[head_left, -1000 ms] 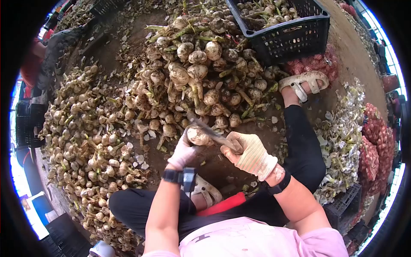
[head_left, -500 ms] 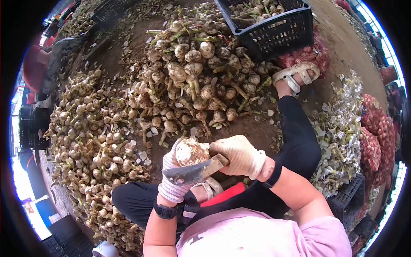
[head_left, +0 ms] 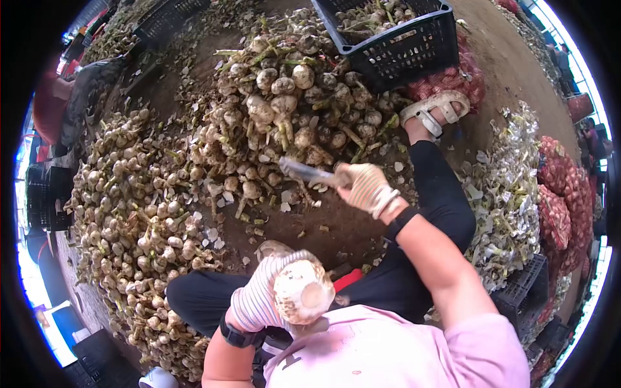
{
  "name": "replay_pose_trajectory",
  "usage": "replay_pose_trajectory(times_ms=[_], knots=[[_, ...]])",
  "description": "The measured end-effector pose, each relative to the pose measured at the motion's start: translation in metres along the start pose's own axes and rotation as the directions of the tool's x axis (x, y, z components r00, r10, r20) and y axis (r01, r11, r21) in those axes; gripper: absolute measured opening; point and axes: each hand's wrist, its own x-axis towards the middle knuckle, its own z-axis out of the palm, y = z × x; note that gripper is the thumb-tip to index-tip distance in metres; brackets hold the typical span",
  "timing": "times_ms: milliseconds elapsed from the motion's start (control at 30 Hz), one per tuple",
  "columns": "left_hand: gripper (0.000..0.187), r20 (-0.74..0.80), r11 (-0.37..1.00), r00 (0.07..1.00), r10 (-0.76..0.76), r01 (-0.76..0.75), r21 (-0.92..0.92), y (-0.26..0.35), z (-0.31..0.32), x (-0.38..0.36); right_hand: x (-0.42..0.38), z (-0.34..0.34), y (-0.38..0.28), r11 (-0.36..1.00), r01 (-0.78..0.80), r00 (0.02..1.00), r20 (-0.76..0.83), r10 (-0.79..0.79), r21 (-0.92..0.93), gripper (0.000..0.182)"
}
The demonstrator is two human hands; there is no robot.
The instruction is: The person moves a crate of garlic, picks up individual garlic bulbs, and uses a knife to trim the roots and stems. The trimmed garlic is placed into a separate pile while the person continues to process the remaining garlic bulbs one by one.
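Note:
My left hand (head_left: 259, 289), in a striped knitted glove, is closed around a large garlic bulb (head_left: 304, 292) held close to my chest. The bulb's pale, round cut face points up toward me. Further forward, my right hand (head_left: 367, 187), also gloved, grips the handle of a knife (head_left: 307, 171). Its broad blade points left, slightly blurred, over the near edge of a heap of garlic with stalks (head_left: 259, 113). Blade and bulb are well apart.
Garlic bulbs with short stalks form a pile (head_left: 142, 239) on my left. A black plastic crate (head_left: 401, 55) holding garlic stands ahead, beside a red mesh sack (head_left: 453, 81). Dry peelings (head_left: 508, 200) and red mesh sacks (head_left: 563, 200) lie right. Another person (head_left: 55, 103) is at far left.
My right hand has swung the knife forward, away from the bulb. My left hand has drawn the bulb back toward my chest and turned its cut face up.

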Motion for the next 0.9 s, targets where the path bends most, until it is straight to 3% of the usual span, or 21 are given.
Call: replay_pose_trajectory(times_ms=[33, 100, 133, 167, 233, 333, 367, 433, 467, 500, 533, 667, 700, 767, 800, 867, 900], knots=[[0.038, -0.055, 0.999, 0.998, 0.010, -0.011, -0.033, 0.004, 0.000, -0.001, 0.006, -0.002, 0.002, 1.000, -0.016, 0.999, -0.044, 0.016, -0.003, 0.010], [0.045, -0.066, 0.951, 0.998, 0.021, 0.000, 0.310, 0.003, -0.019, 0.000, 0.006, -0.013, -0.019, 0.968, -0.115, 0.993, 0.008, 0.117, 0.225, 0.009], [0.054, -0.320, 0.963, 0.938, -0.133, 0.046, -0.266, -0.005, -0.023, -0.006, 0.002, -0.014, -0.029, 0.943, -0.117, 0.992, -0.017, 0.129, 0.311, 0.009], [0.065, -0.295, 0.809, 0.953, -0.077, -0.113, -0.576, -0.017, -0.029, -0.008, -0.001, -0.007, -0.027, 0.857, -0.170, 0.985, 0.063, 0.160, 0.486, 0.008], [0.074, -0.454, 0.854, 0.890, 0.040, -0.267, -0.447, -0.022, -0.024, -0.008, -0.007, -0.003, -0.034, 0.808, -0.200, 0.979, 0.095, 0.178, 0.554, 0.006], [0.073, -0.514, 0.782, 0.847, 0.136, -0.410, -0.469, -0.018, -0.028, 0.009, -0.011, -0.007, -0.045, 0.701, -0.402, 0.912, 0.324, 0.251, 0.589, 0.004], [0.069, -0.527, 0.727, 0.839, 0.134, -0.445, -0.524, -0.018, -0.029, 0.008, -0.014, -0.002, -0.047, 0.555, -0.478, 0.878, 0.394, 0.273, 0.681, 0.004], [0.062, -0.576, 0.574, 0.815, 0.059, -0.500, -0.649, -0.018, -0.022, 0.007, -0.017, 0.002, -0.058, 0.631, -0.439, 0.890, 0.406, 0.208, 0.639, 0.004], [0.062, -0.572, 0.571, 0.818, 0.060, -0.498, -0.652, -0.024, -0.020, 0.010, -0.017, 0.002, -0.067, 0.546, -0.472, 0.875, 0.445, 0.191, 0.692, 0.004], [0.060, -0.577, 0.392, 0.805, 0.136, -0.579, -0.715, -0.033, -0.018, 0.015, -0.019, 0.007, -0.069, 0.516, -0.464, 0.877, 0.454, 0.155, 0.720, 0.006], [0.060, -0.591, 0.196, 0.779, 0.207, -0.625, -0.755, -0.039, -0.016, 0.019, -0.019, 0.009, -0.073, 0.519, -0.404, 0.909, 0.396, 0.132, 0.754, 0.007], [0.058, -0.598, 0.142, 0.787, 0.153, -0.616, -0.775, -0.043, -0.006, 0.027, -0.013, 0.013, -0.095, 0.541, -0.203, 0.977, 0.205, 0.058, 0.816, 0.010], [0.052, -0.605, 0.166, 0.756, 0.249, -0.649, -0.743, -0.041, -0.007, 0.027, -0.017, 0.031, -0.084, 0.578, -0.092, 0.994, 0.111, 0.004, 0.811, 0.013], [0.040, -0.594, 0.198, 0.678, 0.432, -0.714, -0.671, -0.037, -0.009, 0.024, -0.015, 0.054, -0.067, 0.602, -0.293, 0.952, 0.285, 0.112, 0.743, 0.013], [0.035, -0.576, 0.205, 0.628, 0.524, -0.749, -0.630, -0.034, -0.013, 0.023, -0.016, 0.051, -0.063, 0.518, -0.645, 0.754, 0.576, 0.316, 0.561, 0.011], [0.030, -0.547, 0.203, 0.567, 0.616, -0.785, -0.585, -0.021, -0.040, 0.008, -0.026, 0.070, -0.041, 0.522, -0.525, 0.850, 0.449, 0.277, 0.672, 0.008], [0.040, -0.594, 0.068, 0.544, 0.593, -0.769, -0.636, -0.008, -0.070, -0.023, -0.025, 0.058, -0.044, 0.544, -0.455, 0.889, 0.397, 0.229, 0.705, 0.007]])
